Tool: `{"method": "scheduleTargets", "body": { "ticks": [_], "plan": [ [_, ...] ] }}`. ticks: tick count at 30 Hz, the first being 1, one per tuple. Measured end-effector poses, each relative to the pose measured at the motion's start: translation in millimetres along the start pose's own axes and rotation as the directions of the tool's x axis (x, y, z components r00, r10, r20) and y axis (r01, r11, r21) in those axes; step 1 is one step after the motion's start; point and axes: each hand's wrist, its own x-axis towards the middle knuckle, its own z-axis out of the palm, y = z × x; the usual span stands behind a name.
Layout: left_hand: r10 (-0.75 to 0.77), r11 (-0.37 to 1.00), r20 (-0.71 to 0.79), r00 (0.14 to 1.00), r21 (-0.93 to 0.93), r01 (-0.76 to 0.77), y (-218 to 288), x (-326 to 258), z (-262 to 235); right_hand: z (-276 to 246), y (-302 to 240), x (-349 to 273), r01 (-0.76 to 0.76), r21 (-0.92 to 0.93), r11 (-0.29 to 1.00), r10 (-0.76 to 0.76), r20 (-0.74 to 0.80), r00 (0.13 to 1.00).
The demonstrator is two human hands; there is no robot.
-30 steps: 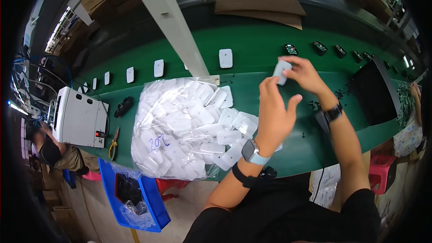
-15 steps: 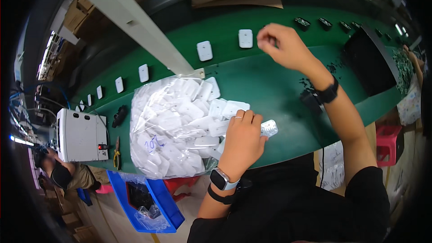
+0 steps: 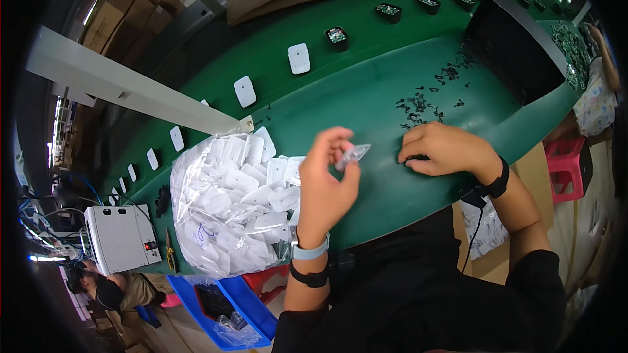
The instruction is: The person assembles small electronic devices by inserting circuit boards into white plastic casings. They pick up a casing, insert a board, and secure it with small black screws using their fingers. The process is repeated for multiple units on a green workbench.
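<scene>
Cover, pale and shiny (tilted)

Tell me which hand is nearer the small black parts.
Right. The right hand is at the near edge of the small black parts; the left hand is farther off, leftward.

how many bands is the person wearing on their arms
3 in view: a light blue band on the left wrist, a black band farther up the same forearm, and another black band on the right wrist. The sleeves could hide others.
</scene>
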Motion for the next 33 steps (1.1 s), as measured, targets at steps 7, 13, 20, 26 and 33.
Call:
{"method": "scheduleTargets", "body": {
  "ticks": [7,13,20,26,33],
  "plan": [
    [-0.229,0.715,-0.133,0.964,-0.695,0.074,-15,61,11,-13,-1,21,0.108,-0.157,0.982,-0.117,-0.051,0.992],
    [-0.303,0.692,-0.101,0.948,-0.707,0.146,-27,64,26,-36,4,67,0.153,0.083,0.985,-0.095,-0.48,0.872],
    [-0.332,0.669,-0.001,0.943,-0.705,0.234,-30,60,36,2,22,76,0.131,0.184,0.974,-0.003,-0.57,0.821],
    [-0.257,0.657,0.097,0.961,-0.712,0.248,-29,59,30,-3,26,73,0.139,0.014,0.99,-0.104,-0.583,0.806],
    [-0.188,0.792,0.004,0.982,-0.591,0.154,-25,57,38,-10,29,70,0.181,-0.149,0.972,-0.235,-0.609,0.757]
  ]
}}
